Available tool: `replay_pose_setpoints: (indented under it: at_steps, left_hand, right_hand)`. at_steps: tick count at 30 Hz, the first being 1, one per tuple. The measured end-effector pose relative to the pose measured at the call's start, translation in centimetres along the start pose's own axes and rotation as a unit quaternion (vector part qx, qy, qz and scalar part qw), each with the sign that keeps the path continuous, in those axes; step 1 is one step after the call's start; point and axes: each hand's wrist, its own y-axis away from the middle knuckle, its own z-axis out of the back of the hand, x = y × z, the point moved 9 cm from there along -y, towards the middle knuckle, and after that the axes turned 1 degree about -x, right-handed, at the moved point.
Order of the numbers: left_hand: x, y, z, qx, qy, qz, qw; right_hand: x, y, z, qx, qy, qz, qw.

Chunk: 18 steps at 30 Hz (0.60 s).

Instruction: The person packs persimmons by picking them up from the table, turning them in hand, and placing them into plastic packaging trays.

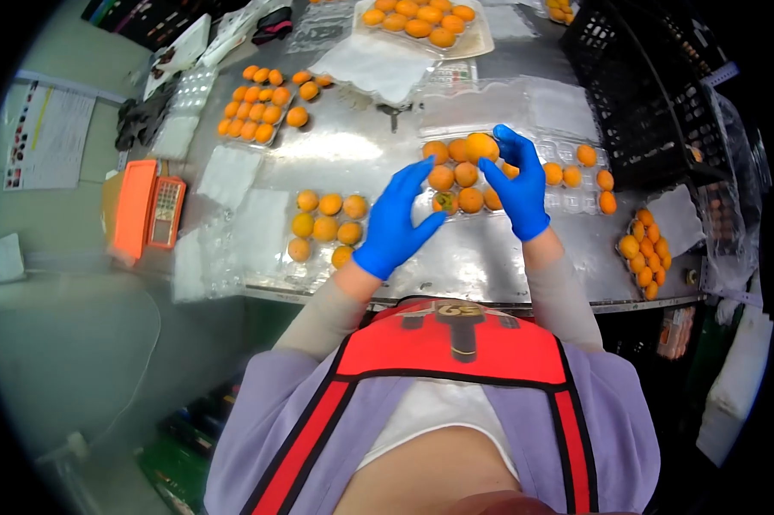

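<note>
My left hand (395, 220), in a blue glove, is beside the left edge of the middle group of fruit. Its thumb and fingers are apart, with nothing between them. Between the thumb and fingers of my right hand (525, 187), also blue-gloved, is an orange persimmon (481, 147), raised over the back of that group. Beneath it, several persimmons (466, 174) sit in rows in a clear plastic tray; one in front shows a green calyx (444, 202). Right of my right hand, a clear compartment tray (565, 199) holds several more persimmons (572, 176).
Left of my left hand is another group of persimmons (325, 227); a filled tray (255, 112) lies further back. A black crate (640, 94) stands at the right. An orange-framed calculator (166, 212) and white pads (263, 225) lie leftward on the metal table (318, 148).
</note>
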Motion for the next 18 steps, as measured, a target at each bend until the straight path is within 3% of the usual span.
replay_pose_setpoints:
  at_steps: [1,2,4,8,12,13,14,15,18]
  left_hand:
    - [-1.1,-0.7,0.0,-0.014,0.003,-0.007,1.000]
    - [-1.7,-1.2,-0.1,-0.017,-0.002,-0.004,1.000]
    - [-3.7,-2.0,0.6,-0.066,-0.036,-0.077,0.994]
    - [-4.9,-1.9,1.6,-0.123,-0.056,-0.143,0.980]
    - [-4.6,-1.3,2.3,-0.129,-0.005,-0.121,0.984]
    - [-3.4,-1.3,2.3,-0.109,0.068,-0.054,0.990]
    - [-2.2,-1.2,2.1,-0.090,0.139,0.015,0.986]
    - [-2.0,-0.9,2.5,-0.094,0.137,0.016,0.986]
    - [0.7,0.4,3.2,-0.095,0.195,0.070,0.974]
  right_hand:
    - [2.6,0.7,-0.9,0.013,0.037,0.059,0.997]
    - [3.6,1.2,-1.5,0.016,0.032,0.059,0.998]
    - [7.6,2.6,-2.6,0.013,0.122,0.196,0.973]
    - [11.4,4.1,-3.9,0.002,0.145,0.254,0.956]
    - [11.5,4.3,-4.3,0.026,0.079,0.217,0.973]
    - [11.3,4.4,-4.3,0.028,0.077,0.218,0.973]
    - [9.7,4.0,-4.0,0.030,0.025,0.156,0.987]
    - [8.2,3.8,-3.9,0.034,-0.027,0.093,0.995]
    - [6.6,3.8,-3.2,0.026,-0.088,0.034,0.995]
